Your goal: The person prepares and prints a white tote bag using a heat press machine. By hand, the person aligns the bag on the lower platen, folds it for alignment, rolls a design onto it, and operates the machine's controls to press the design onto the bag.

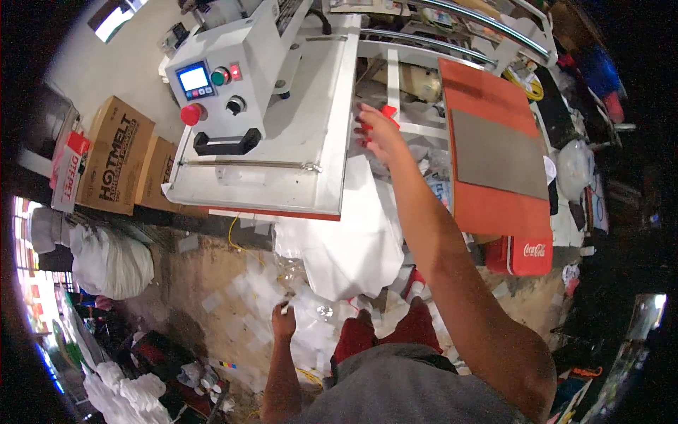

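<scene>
My right arm stretches forward over the open white frame. Its hand (381, 133) is beside the right edge of a white heat press's upper plate (332, 113), with curled fingers around a red object (389, 113); red shows on both sides of the hand, but its kind is not clear. Low in front of me, my left hand (284, 323) is closed, and a small whitish bit sticks out at its top. On the press head are a lit screen (193, 79), green and red buttons, and a black handle (227, 143). White sheet material (349, 240) hangs below the plate's front.
Right of the frame lies an orange-red pad (494, 212) with a grey-brown sheet (498, 152) on it. A red cooler box (528, 253) stands beneath. Cardboard boxes (113, 155) and a stuffed white sack (109, 261) are at left. White scraps litter the floor around my feet.
</scene>
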Demonstrator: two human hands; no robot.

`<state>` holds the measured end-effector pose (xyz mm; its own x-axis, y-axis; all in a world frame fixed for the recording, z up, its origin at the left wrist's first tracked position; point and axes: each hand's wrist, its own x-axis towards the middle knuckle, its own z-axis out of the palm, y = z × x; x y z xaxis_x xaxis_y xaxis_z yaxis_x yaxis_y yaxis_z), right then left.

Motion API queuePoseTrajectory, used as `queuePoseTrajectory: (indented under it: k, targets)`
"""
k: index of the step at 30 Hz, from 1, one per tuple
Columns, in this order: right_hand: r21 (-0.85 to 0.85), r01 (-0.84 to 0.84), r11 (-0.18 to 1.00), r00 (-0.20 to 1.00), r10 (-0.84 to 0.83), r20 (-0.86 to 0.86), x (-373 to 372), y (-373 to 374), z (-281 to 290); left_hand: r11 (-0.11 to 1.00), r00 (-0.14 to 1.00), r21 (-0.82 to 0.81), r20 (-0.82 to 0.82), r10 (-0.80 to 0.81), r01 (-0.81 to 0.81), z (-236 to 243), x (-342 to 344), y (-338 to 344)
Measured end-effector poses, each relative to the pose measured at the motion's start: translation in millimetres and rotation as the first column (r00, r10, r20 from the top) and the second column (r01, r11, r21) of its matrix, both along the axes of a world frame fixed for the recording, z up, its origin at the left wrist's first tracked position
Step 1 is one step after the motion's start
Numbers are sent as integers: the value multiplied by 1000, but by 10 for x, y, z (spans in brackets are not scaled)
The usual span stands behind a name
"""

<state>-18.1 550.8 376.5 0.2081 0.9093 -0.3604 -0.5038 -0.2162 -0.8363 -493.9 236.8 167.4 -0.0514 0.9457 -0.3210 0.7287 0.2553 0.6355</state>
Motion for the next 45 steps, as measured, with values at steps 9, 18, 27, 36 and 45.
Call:
queuePoseTrajectory:
  k: [9,18,27,36,45]
  targets:
    - [-33,-304,952,934,305,184,10,209,-296,975,989,-221,-134,-67,36,-289,-739,-1088]
    - [88,-38,995,980,20,197,-619,-238,-444,945,982,-311,119,148,-104,-586,-533,-1116]
    - [168,14,986,932,-74,355,-661,-3174,-694,871,400,-491,804,440,29,1103,1336,287]
    - [-272,-217,938,845,320,429,-669,-4635,-767,801,-50,-479,847,529,360,1057,2009,437]
    - [-371,-108,922,893,254,371,-773,-5371,-706,681,-25,-520,785,619,516,818,2381,111]
